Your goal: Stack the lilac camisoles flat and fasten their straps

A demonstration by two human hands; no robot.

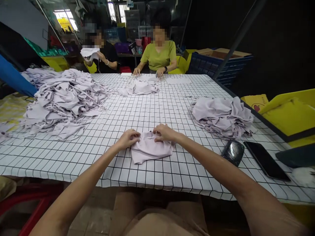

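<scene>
A pale lilac cloth piece (151,150) lies on the white table cover with black grid lines (147,113), near the front edge. My left hand (129,138) is at the cloth's upper left corner, thumb and fingers closed on its edge. My right hand (163,133) pinches the upper edge farther right, its fingers bent over the fabric. Between both hands a short stretch of the top edge shows, with a small dark spot on it.
A large heap of lilac cloth (66,98) fills the left side, and a smaller pile (222,114) sits at right. Near my right forearm lie a black shiny object (233,152) and a phone (267,160). Two people sit across the table, handling cloth.
</scene>
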